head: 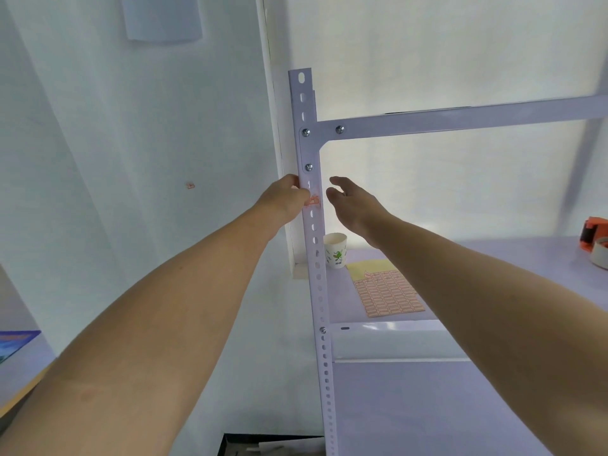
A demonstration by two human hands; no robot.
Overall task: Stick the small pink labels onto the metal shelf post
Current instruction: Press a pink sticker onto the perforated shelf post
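Note:
The white perforated metal shelf post [316, 258] runs upright through the middle of the view. A small pink label [314, 201] lies on its face just below the corner bracket. My left hand [286, 200] is at the post's left edge, its fingertips pressing on the label. My right hand [353, 202] hovers just right of the post, fingers apart and holding nothing. A sheet of pink labels [388, 296] lies on the shelf [493, 258] below my right forearm.
A paper cup [335, 255] stands on the shelf beside the post. An orange tape dispenser [595, 238] sits at the far right. A horizontal shelf beam [460, 118] crosses above. One stray pink label [190, 185] is stuck on the wall at left.

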